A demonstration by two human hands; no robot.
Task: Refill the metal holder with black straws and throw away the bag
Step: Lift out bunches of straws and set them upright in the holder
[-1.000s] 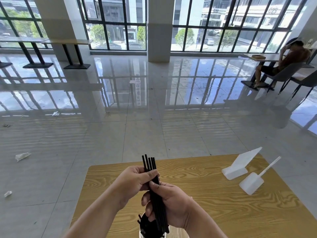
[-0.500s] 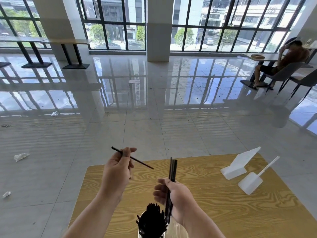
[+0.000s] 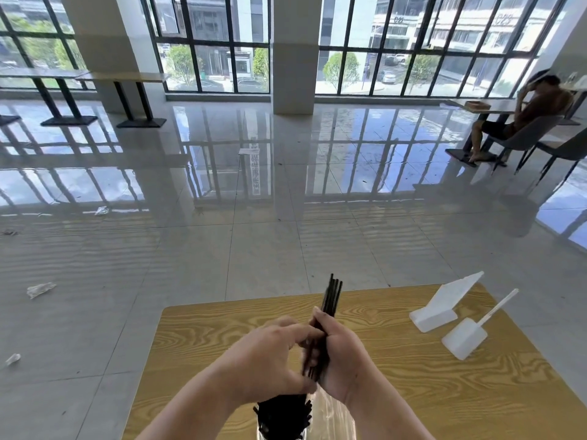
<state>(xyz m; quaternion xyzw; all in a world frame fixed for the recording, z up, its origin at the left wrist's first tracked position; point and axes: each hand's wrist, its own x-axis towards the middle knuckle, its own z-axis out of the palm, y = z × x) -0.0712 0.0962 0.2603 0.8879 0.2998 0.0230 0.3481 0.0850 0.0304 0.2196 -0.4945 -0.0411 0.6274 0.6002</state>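
Note:
My right hand [image 3: 344, 354] grips a small bundle of black straws [image 3: 332, 295] upright over the wooden table [image 3: 428, 401]. The fingers of my left hand [image 3: 270, 354] curl in against the bundle's lower part and pinch at a straw there, blurred by motion. Below both hands, at the bottom edge, many black straws [image 3: 282, 414] stand packed in the metal holder [image 3: 262, 436], of which only a sliver shows. A clear plastic bag [image 3: 333, 414] hangs under my right wrist beside the holder.
A white sign stand [image 3: 444, 303] and a white scoop-shaped piece with a stick [image 3: 465, 336] lie on the table's right side. Scraps of litter [image 3: 39, 289] dot the tiled floor on the left. A person [image 3: 536, 106] sits at a far table on the right.
My left hand, which held a single straw out to the left half a second ago, has come back to the bundle. My right hand has lifted the bundle slightly.

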